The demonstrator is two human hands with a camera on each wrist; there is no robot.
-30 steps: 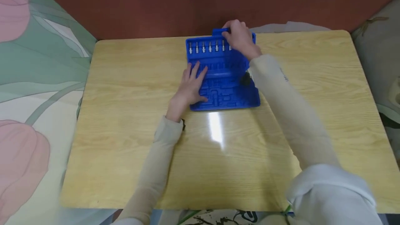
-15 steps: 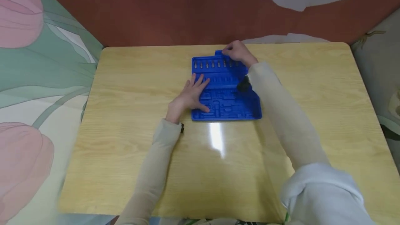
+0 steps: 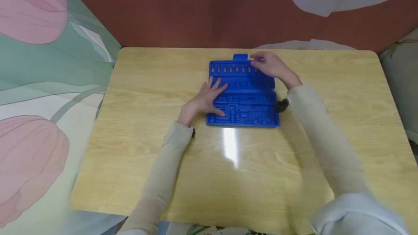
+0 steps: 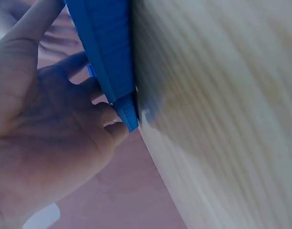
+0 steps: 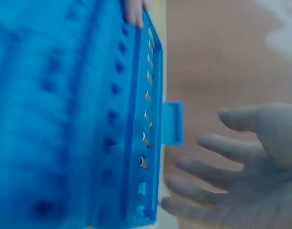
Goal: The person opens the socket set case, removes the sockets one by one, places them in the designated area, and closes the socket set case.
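A blue plastic tool case [image 3: 248,115] lies unfolded near the back of the table. A row of small metal bits [image 5: 147,95] sits in slots along its far half; the near half shows bare moulded recesses. My left hand [image 3: 207,100] rests spread over the case's left side, thumb over the near half. In the left wrist view, the left hand [image 4: 55,119] has its fingers along the case's side. Off the far right corner, my right hand [image 3: 274,67] holds nothing. Its fingers spread loosely beside the latch tab [image 5: 172,123] in the right wrist view.
The wooden table [image 3: 137,148] extends on both sides and in front of the case. Behind its back edge stands a reddish-brown painted wall [image 3: 183,24]. A dark wrist-worn device [image 3: 281,105] hangs below the right wrist, over the case's right edge.
The case's far half has come down flatter. My right hand has let go of its far edge by the tab and moved right. The left hand stays spread on the case.
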